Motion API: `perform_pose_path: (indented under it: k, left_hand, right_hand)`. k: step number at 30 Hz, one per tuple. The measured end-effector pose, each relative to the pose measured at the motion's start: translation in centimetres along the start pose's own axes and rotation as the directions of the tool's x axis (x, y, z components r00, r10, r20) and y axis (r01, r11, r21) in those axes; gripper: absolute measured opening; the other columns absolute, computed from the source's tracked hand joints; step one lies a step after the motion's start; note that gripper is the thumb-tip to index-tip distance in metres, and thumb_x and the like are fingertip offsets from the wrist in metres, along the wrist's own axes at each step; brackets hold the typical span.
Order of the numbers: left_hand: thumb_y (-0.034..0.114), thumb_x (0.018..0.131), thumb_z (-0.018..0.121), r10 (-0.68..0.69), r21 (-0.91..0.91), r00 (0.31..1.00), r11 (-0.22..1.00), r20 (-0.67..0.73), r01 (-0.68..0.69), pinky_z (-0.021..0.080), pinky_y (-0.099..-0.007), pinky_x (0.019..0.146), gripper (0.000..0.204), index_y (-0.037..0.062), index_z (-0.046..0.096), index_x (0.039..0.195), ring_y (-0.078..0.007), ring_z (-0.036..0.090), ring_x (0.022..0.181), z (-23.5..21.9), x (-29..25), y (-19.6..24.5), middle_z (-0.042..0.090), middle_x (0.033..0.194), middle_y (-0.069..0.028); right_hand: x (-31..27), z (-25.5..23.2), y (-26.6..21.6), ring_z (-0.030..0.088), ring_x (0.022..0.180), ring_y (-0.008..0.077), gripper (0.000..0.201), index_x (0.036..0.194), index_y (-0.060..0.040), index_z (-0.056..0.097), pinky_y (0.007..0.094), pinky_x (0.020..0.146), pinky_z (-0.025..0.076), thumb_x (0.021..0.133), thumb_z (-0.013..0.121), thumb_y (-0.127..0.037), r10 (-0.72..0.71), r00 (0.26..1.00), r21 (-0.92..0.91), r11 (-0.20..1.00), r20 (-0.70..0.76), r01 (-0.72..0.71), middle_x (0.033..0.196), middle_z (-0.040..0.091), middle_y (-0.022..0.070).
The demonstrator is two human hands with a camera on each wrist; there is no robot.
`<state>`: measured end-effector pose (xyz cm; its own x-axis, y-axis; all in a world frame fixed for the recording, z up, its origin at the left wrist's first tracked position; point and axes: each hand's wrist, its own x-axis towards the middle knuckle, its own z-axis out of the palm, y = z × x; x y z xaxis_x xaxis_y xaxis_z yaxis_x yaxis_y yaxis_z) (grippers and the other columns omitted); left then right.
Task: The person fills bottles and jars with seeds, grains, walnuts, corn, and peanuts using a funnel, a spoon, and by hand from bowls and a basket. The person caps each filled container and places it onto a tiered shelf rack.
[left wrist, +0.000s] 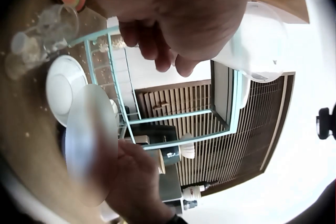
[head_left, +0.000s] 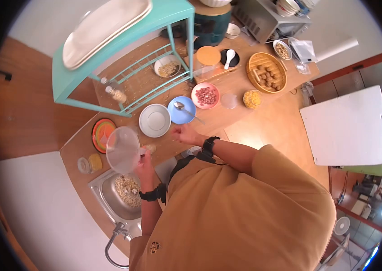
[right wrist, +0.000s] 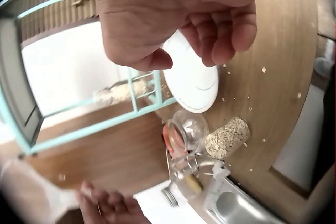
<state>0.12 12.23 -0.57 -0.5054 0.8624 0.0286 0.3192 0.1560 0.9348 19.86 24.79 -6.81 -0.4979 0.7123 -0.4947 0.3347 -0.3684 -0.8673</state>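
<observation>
My left hand (head_left: 145, 168) grips a translucent funnel (head_left: 123, 150) by its narrow stem, with the wide mouth tipped to the side. The same funnel (right wrist: 29, 190) shows at the lower left of the right wrist view. Over the counter hovers my right hand (head_left: 185, 134), its fingers loosely curved beside a blue plate (head_left: 180, 116) that carries a metal spoon (head_left: 179, 105). A grey-white bowl (head_left: 154, 120) lies just left of it. In the left wrist view, a blurred pale oval (left wrist: 89, 145) overlaps the right hand. Below the right hand's fingers stands a jar of oats (right wrist: 228, 137).
A turquoise rack (head_left: 123, 45) stands at the back left. Oat flakes lie in the steel sink (head_left: 105, 176). Along the counter are a pink bowl of red peanuts (head_left: 206, 95), a jar of yellow grains (head_left: 252, 99) and a woven basket (head_left: 267, 72). Glass jars (right wrist: 190, 129) stand near the sink.
</observation>
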Motion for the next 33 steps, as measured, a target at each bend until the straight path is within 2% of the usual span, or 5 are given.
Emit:
perform_pose_path:
  k: [4,15,17,20,33]
  left_hand:
    - [0.011,0.091,0.063,-0.12,-0.116,0.924,0.978,0.363,0.173,0.045,-0.0224,0.076,0.022,-0.0042,0.064,0.107,-0.0064,0.055,0.083,4.6,-0.6,4.2,0.063,0.094,0.0002]
    - [0.014,0.091,0.064,-0.036,-0.101,0.591,0.975,0.806,0.197,0.051,-0.0223,0.07,0.032,-0.0062,0.058,0.115,-0.008,0.06,0.078,18.0,-0.7,7.0,0.065,0.093,-0.0043]
    - [0.016,0.088,0.067,-0.048,-0.055,0.642,0.989,0.765,0.14,0.051,-0.0234,0.069,0.031,-0.0046,0.061,0.111,-0.0084,0.06,0.077,17.4,-0.9,6.7,0.066,0.09,-0.0048]
    - [0.018,0.085,0.071,-0.104,-0.026,0.733,0.986,0.672,0.164,0.05,-0.0244,0.068,0.031,-0.0021,0.064,0.107,-0.0085,0.06,0.075,15.2,-1.8,2.9,0.066,0.086,-0.0047]
    - [0.027,0.079,0.076,-0.365,0.192,0.929,0.917,0.055,0.349,0.05,-0.0296,0.064,0.036,-0.0003,0.066,0.101,-0.0143,0.061,0.068,2.0,-9.2,-7.4,0.065,0.073,-0.006]
  right_hand:
    - [-7.1,-2.4,-5.3,0.062,0.071,0.015,0.038,0.102,0.0026,0.064,0.0287,0.064,0.051,0.086,0.066,-0.032,-0.55,0.83,0.104,0.824,-0.091,0.557,0.076,0.066,0.0083]
    - [-10.6,-14.0,-1.4,0.062,0.059,0.0129,0.028,0.089,0.0035,0.063,0.0308,0.051,0.049,0.09,0.062,-0.025,-0.22,0.885,0.095,0.955,-0.411,0.281,0.069,0.065,0.0078]
    - [-11.4,-18.6,-0.7,0.063,0.061,0.0198,0.028,0.085,0.0031,0.063,0.0336,0.053,0.05,0.091,0.061,-0.024,-0.27,0.849,-0.203,0.959,-0.454,0.196,0.07,0.065,0.0125]
    - [-12.3,-24.2,0.8,0.064,0.069,0.0424,0.031,0.077,0.0027,0.065,0.045,0.06,0.052,0.089,0.06,-0.025,-0.465,0.773,-0.796,0.599,-0.432,-0.085,0.076,0.063,0.0282]
    - [-2.4,-27.5,5.7,0.065,0.088,0.0444,0.033,0.1,0.0086,0.056,0.0486,0.078,0.054,0.078,0.056,-0.016,-0.212,0.918,-0.895,0.375,-0.335,-0.241,0.098,0.062,0.0331]
